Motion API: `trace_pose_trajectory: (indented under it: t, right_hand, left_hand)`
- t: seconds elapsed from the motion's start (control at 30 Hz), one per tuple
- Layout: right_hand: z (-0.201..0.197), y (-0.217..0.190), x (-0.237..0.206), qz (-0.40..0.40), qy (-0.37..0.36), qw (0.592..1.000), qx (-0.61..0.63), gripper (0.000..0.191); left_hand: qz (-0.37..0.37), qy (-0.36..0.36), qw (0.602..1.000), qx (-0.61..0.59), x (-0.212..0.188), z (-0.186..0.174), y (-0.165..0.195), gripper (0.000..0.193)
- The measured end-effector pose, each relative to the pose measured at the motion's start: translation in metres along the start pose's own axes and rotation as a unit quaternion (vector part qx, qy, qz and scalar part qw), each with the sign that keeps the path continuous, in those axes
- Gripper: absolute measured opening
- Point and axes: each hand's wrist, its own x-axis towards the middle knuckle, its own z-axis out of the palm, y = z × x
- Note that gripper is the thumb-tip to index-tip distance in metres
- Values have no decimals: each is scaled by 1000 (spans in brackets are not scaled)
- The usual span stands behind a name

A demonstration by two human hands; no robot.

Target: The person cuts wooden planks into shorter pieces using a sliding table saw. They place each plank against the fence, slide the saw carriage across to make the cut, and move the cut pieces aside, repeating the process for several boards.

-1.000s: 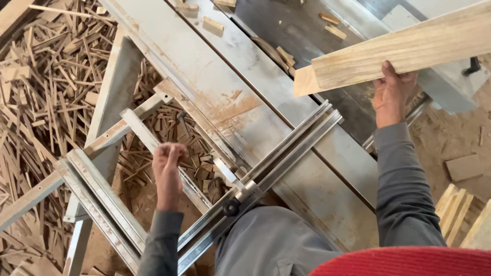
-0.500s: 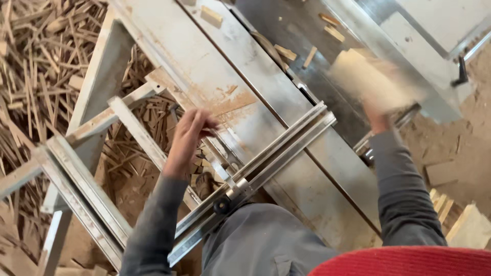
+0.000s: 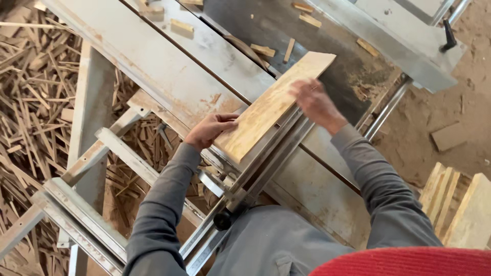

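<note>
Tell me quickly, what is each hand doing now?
Left hand: fingers curled on the near end of the wooden board, gripping it.
Right hand: open, resting flat on the board; slightly blurred.

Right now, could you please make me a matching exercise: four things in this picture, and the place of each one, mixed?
Things:
1. left hand
2. right hand
3. wood scraps
4. stacked boards

Places:
A. floor left of the saw table
B. floor at the lower right
C. near end of the plank
D. over the plank's middle, blurred

Pairs: 1-C, 2-D, 3-A, 4-B
</note>
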Motion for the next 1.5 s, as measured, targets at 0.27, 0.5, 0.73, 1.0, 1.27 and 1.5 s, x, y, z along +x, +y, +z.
trace_pose_trajectory:
  t: [0.27, 0.5, 0.73, 1.0, 1.27, 1.5]
  right_hand:
    - [45, 86, -44, 564, 179, 613, 524, 55]
    - [86, 90, -40, 554, 150, 590, 568, 70]
    - [92, 98, -61, 520, 59, 626, 578, 58]
    - [99, 105, -88, 497, 62, 601, 624, 45]
    - [98, 105, -88, 504, 66, 579, 638, 31]
    - [99, 111, -59, 556, 22, 619, 555, 21]
  left_hand:
    - [6, 34, 957, 289, 5, -14, -55, 58]
    - [102, 43, 902, 417, -5, -29, -81, 60]
    - [79, 26, 866, 493, -8, -33, -90, 63]
    - [105, 23, 838, 535, -20, -35, -92, 61]
    - [118, 52, 822, 554, -31, -24, -86, 63]
    - [106, 71, 823, 553, -38, -17, -80, 57]
